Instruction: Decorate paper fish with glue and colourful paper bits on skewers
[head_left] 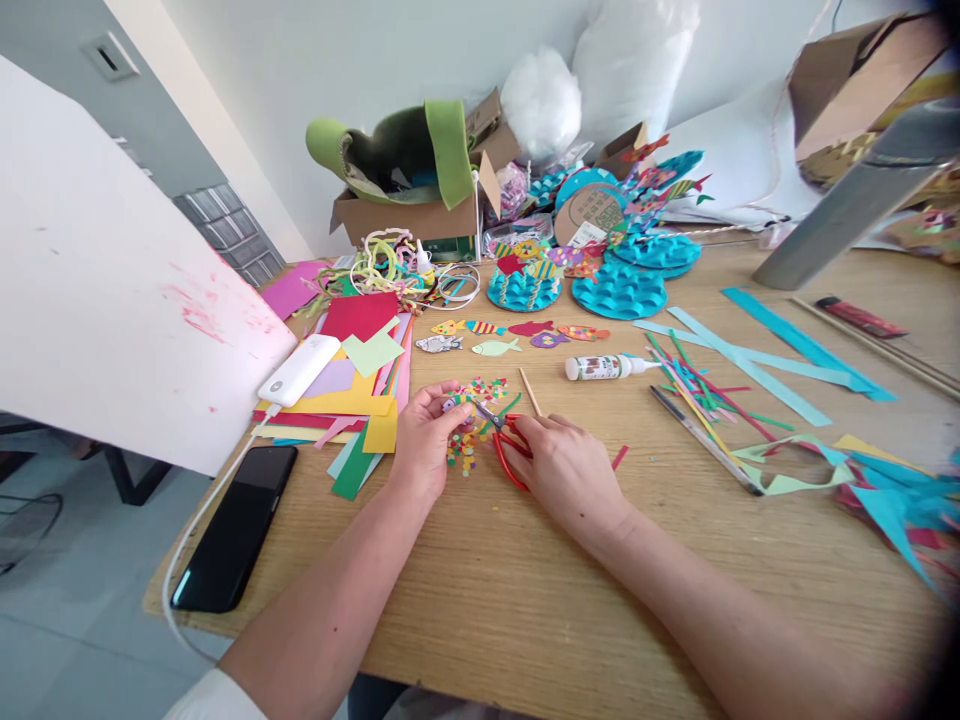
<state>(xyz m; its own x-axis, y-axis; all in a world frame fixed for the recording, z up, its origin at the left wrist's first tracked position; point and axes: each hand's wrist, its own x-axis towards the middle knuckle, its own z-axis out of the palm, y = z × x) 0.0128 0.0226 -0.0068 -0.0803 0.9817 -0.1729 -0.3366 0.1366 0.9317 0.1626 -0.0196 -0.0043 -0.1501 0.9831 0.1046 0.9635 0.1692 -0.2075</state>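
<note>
My left hand (426, 438) pinches a small purple paper piece with green and yellow on it (459, 402). Red-handled scissors (513, 452) are in my right hand (564, 462), their blade tips touching the edge of that piece. Small coloured paper dots (466, 455) lie on the table beneath and beside my left fingers. Beyond my hands, several paper fish (496, 347) lie in two rows. A thin wooden stick (530, 391) rests just past my right hand, and a white glue bottle (600, 368) lies on its side behind it.
Coloured paper sheets (364, 318), a white power bank (300, 370) and a black phone (238, 530) lie left. Paper strips (757, 362) and a pen (705, 440) lie right. Blue scalloped discs (619, 290), a box (367, 222) and a grey cylinder (847, 210) stand farther back.
</note>
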